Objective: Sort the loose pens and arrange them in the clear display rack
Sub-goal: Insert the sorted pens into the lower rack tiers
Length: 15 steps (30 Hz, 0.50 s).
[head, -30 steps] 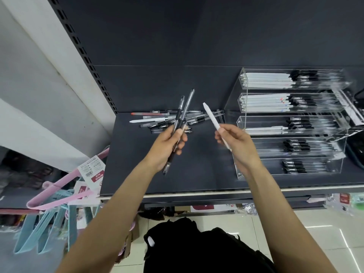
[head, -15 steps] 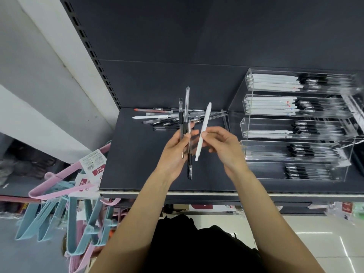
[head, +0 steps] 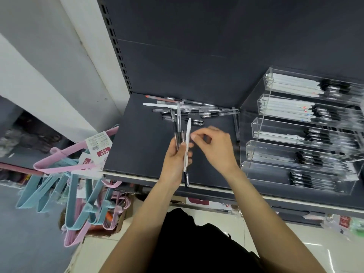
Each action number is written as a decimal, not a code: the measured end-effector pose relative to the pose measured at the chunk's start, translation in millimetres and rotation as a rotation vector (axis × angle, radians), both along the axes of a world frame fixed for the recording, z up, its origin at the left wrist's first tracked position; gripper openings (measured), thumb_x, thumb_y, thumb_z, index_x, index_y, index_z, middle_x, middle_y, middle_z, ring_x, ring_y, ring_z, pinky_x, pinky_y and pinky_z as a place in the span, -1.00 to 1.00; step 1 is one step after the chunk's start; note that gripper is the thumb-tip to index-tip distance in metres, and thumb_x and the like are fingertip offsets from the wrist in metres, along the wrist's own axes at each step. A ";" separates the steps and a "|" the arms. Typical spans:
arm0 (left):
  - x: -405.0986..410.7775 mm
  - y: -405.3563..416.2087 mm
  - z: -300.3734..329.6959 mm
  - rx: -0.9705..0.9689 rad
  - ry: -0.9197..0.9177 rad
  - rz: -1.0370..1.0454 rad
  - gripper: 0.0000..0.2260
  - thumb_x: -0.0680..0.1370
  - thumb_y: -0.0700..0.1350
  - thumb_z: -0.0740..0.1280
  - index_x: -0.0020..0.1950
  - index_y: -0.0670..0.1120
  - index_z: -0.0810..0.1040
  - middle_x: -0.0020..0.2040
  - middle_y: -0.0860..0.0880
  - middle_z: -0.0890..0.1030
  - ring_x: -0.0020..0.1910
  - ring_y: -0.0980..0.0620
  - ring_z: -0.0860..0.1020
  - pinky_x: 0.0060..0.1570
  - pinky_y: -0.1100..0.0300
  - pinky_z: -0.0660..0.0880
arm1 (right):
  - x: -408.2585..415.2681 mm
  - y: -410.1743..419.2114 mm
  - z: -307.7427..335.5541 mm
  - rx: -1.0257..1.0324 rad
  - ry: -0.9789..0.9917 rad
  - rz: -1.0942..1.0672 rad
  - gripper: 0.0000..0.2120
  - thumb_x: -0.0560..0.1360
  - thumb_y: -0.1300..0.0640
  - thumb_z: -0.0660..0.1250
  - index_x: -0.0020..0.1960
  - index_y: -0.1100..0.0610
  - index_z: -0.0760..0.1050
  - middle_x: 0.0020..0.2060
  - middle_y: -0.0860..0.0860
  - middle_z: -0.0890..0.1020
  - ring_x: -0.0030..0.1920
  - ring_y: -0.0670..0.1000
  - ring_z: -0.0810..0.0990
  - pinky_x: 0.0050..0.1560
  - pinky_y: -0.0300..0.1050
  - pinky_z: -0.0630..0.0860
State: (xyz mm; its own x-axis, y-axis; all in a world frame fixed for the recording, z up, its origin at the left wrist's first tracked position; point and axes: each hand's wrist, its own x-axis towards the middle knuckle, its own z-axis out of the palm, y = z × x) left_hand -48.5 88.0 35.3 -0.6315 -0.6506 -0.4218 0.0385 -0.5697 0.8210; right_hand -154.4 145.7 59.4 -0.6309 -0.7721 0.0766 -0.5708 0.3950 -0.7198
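Resting against left fingers (head: 185, 146): white pen (head: 188, 138)

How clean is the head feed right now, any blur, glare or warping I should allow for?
Head view: the clear acrylic display rack smears with motion blur toward the right edge, so its pens run together; the right hand is slightly blurred, the left hand and its white pen sharper; wide-angle bending curves the dark shelf's pale front edge; glare streaks the glossy floor.

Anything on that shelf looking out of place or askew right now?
Yes: the loose pile of clear and white pens lies criss-crossed at the back of the dark shelf, unsorted. One clear pen lies at right angles to them, beside the clear acrylic display rack.
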 end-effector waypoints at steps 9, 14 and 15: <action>30.7 5.2 -0.4 -0.090 -0.037 0.055 -0.81 0.66 -0.17 0.14 0.24 -0.11 0.44 -0.13 0.04 0.60 -0.30 0.18 0.50 -0.25 0.29 0.49 | -6.7 -66.9 25.1 0.073 -0.250 0.260 -0.64 0.54 0.04 0.32 0.32 -0.02 0.41 -0.01 -0.03 0.60 -0.08 -0.07 0.54 -0.05 -0.39 0.41; 44.4 9.2 0.3 -0.027 0.017 0.082 -0.84 0.65 -0.17 0.15 0.19 -0.06 0.47 -0.14 0.05 0.62 -0.26 0.13 0.54 -0.21 0.25 0.53 | -4.9 -93.1 31.6 0.210 -0.353 0.472 -0.75 0.51 0.18 0.36 0.19 0.09 0.53 -0.23 -0.01 0.65 -0.15 -0.06 0.58 -0.07 -0.33 0.44; 46.2 10.0 0.1 -0.007 0.026 0.084 -0.85 0.65 -0.17 0.16 0.16 -0.05 0.48 -0.14 0.06 0.63 -0.26 0.14 0.55 -0.21 0.25 0.53 | -2.6 -95.4 32.4 0.232 -0.354 0.514 -0.77 0.51 0.18 0.36 0.17 0.10 0.54 -0.25 0.00 0.65 -0.16 -0.07 0.59 -0.08 -0.39 0.44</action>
